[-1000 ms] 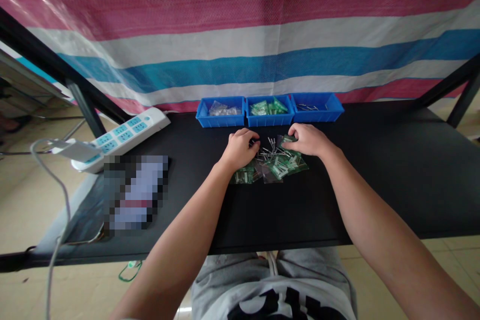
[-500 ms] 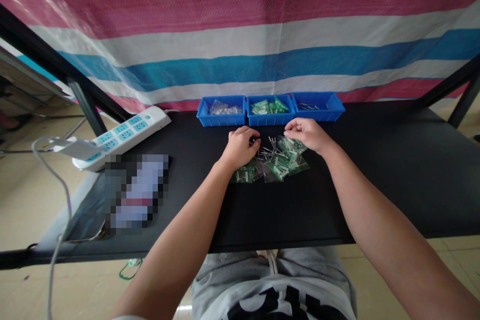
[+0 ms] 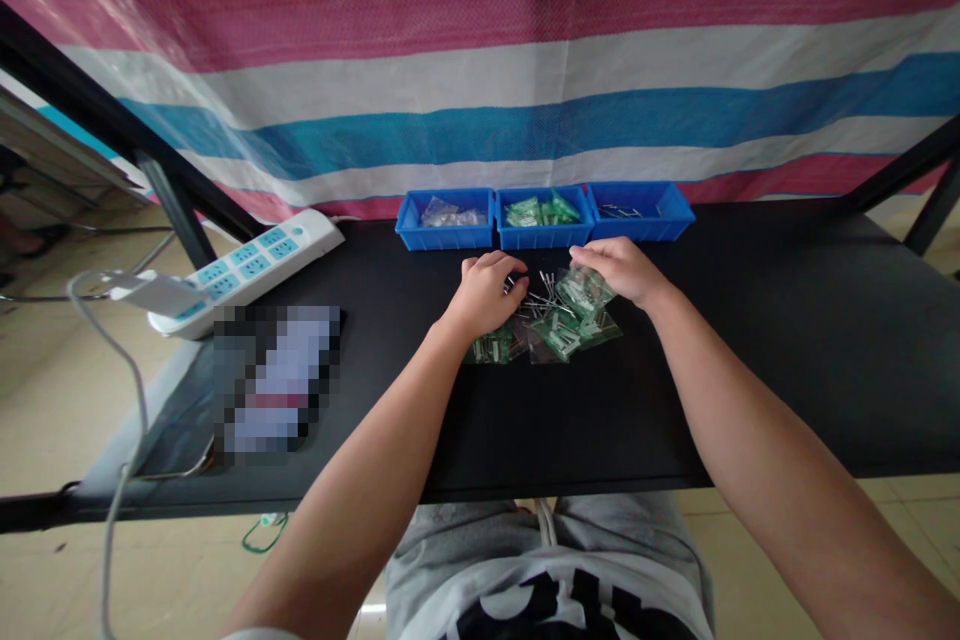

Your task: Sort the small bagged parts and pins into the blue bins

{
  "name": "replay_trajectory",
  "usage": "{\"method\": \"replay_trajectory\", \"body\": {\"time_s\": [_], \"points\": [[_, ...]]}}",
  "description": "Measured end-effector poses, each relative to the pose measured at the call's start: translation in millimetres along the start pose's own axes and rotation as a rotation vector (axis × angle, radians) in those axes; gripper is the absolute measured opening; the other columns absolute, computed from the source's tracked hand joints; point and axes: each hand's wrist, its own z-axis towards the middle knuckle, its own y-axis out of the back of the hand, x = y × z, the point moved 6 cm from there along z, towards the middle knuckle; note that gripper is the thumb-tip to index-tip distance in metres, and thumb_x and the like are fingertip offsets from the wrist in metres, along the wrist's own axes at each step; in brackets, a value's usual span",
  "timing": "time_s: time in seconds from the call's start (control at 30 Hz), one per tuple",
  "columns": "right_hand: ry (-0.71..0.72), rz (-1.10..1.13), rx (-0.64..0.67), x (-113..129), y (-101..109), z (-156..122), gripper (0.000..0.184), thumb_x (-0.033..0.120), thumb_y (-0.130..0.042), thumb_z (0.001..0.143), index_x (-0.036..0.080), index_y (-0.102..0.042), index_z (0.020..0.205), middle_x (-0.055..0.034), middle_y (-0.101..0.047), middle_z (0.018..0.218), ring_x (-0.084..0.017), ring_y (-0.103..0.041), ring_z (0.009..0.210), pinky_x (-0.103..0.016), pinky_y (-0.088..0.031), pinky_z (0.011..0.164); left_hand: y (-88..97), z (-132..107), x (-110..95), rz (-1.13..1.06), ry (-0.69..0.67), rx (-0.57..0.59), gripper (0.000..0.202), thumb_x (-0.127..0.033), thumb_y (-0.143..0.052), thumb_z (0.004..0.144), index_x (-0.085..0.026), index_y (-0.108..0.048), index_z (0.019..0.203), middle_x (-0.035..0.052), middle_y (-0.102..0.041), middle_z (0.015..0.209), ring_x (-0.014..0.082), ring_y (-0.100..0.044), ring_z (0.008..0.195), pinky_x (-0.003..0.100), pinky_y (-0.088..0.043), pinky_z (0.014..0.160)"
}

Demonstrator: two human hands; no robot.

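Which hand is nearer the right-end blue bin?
Right. The right hand, gripping a small bag, is just in front of the right-end blue bin; the left hand sits farther left, beside the loose pins.

Left hand [image 3: 484, 295] curled, knuckles up, fingertips at loose metal pins [image 3: 541, 300]; can't tell if pin gripped. Right hand [image 3: 619, 270] pinching clear bag [image 3: 583, 288] of green parts, bag just under its fingertips, tilted. Pins lie between fingers of both hands. Bag pile [image 3: 559, 335] on black table [image 3: 750, 370], body-side of fingertips, partly under left hand. Three blue bins [image 3: 541, 238] just beyond fingers, not touching. Power strip [image 3: 251, 265] well left of left fingers.
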Motion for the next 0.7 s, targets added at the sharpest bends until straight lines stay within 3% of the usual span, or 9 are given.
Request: {"method": "replay_trajectory", "body": {"time_s": [0.17,0.37,0.5,0.7], "points": [[-0.078,0.088,0.049,2,-2,-4,0.027,0.034,-0.080,0.052,0.014,-0.067,0.067,-0.0028,-0.064,0.055,-0.014,-0.054,0.048,-0.025,-0.037,0.047,1.5,0,-1,-0.008,0.003,-0.005,0.019,-0.026,-0.055,0.087,-0.019,-0.067,0.100,0.0064,-0.070,0.107,0.0240,-0.063,0.106,0.044,-0.039,0.099],[-0.045,0.321,-0.076,11,0,-5,0.028,0.034,-0.078,0.056,0.017,-0.063,0.072,0.0024,-0.058,0.052,-0.009,-0.043,0.037,-0.023,-0.028,0.035,5.7,0,-5,-0.193,-0.029,-0.063,0.029,-0.036,-0.046,0.094,-0.018,-0.068,0.097,0.0061,-0.072,0.098,0.0201,-0.065,0.093,0.033,-0.046,0.087],[0.001,0.447,-0.068,16,-12,-7,0.038,0.038,-0.083,0.054,0.018,-0.061,0.077,0.0017,-0.062,0.059,-0.012,-0.052,0.043,-0.024,-0.040,0.036,5.3,-1,-9,-0.322,-0.033,-0.078,0.032,-0.043,-0.052,0.091,-0.017,-0.067,0.098,0.0039,-0.072,0.091,0.0165,-0.065,0.082,0.026,-0.049,0.075],[0.049,0.509,0.004,18,-26,-9,0.042,0.039,-0.087,0.053,0.018,-0.060,0.078,-0.0002,-0.068,0.071,-0.014,-0.063,0.062,-0.028,-0.056,0.052,5.9,-1,-5,-0.381,0.002,-0.148,0.022,-0.035,-0.056,0.087,-0.016,-0.068,0.089,0.0021,-0.069,0.080,0.0139,-0.062,0.072,0.025,-0.048,0.067]]}}
